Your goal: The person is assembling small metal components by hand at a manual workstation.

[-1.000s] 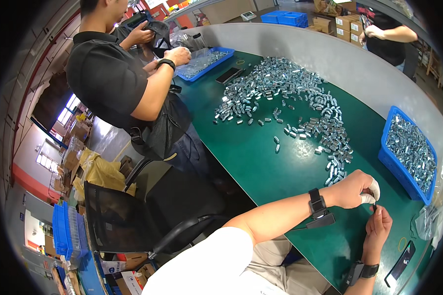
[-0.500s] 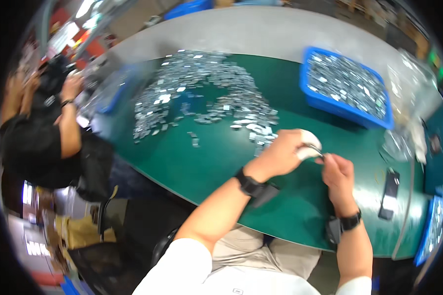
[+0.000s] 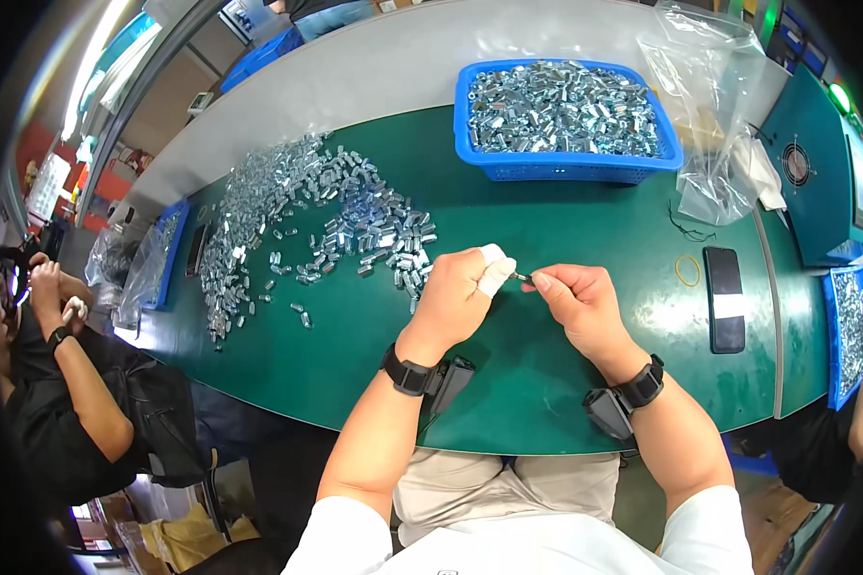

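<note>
My left hand (image 3: pixel 457 292), with white coverings on the thumb and forefinger, is closed in a pinch above the green table (image 3: pixel 508 374). Facing it, my right hand (image 3: pixel 580 302) is closed too, thumb against forefinger. A small dark rod-like piece (image 3: pixel 524 279) bridges the gap between the fingertips, its right end in my right hand. Whatever the left fingers grip is mostly hidden by them. Left of my hands spreads a heap of small shiny metal cylinders (image 3: pixel 307 196), some lying loose at its near edge.
A blue basket (image 3: pixel 566 171) full of metal parts stands at the back. Rightward are a clear plastic bag (image 3: pixel 714 144), a yellow rubber band (image 3: pixel 688 270), a black phone (image 3: pixel 726 321), a teal machine (image 3: pixel 804 158) and another blue tray (image 3: pixel 834 369). A person (image 3: pixel 86 402) sits at the left.
The view has swung right and steadied. Both hands still meet at the small dark piece, now more level with each other and with less of it showing between them.
</note>
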`<state>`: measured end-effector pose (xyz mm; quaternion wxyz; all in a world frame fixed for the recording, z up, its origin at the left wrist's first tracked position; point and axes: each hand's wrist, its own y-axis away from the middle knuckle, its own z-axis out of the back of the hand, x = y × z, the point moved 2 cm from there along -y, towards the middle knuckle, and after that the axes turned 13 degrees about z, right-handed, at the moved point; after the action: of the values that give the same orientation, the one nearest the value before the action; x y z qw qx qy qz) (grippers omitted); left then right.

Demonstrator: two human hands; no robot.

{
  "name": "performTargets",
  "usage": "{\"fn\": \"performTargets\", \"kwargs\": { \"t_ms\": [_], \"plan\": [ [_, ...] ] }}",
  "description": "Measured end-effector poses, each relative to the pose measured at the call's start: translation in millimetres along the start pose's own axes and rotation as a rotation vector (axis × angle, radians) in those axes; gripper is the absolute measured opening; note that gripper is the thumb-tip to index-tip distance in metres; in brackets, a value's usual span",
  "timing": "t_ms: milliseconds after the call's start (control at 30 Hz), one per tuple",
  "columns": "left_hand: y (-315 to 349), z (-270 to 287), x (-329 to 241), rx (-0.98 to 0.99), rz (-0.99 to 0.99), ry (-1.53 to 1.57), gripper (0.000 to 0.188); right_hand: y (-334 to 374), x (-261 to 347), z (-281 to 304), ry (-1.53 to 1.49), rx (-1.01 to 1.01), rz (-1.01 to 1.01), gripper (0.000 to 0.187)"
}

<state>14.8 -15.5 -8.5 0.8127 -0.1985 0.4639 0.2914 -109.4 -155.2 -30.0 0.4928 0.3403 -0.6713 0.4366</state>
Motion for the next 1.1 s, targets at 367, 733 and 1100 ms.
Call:
{"fn": "performTargets", "kwargs": {
  "t_ms": [367,733,1100],
  "plan": [
    [-68,18,-44,-0.175,0.093,0.44,0.018,0,-2,-2,-0.142,-0.029,-0.096,0.02],
    [-12,41,-4,-0.108,0.444,-0.293,0.021,-5,-3,-1,-0.171,-0.056,-0.084,0.022],
    [3,23,-7,0.07,0.227,-0.339,0.017,-3,-1,-1,-0.168,-0.032,-0.087,0.022]
  ]
}}
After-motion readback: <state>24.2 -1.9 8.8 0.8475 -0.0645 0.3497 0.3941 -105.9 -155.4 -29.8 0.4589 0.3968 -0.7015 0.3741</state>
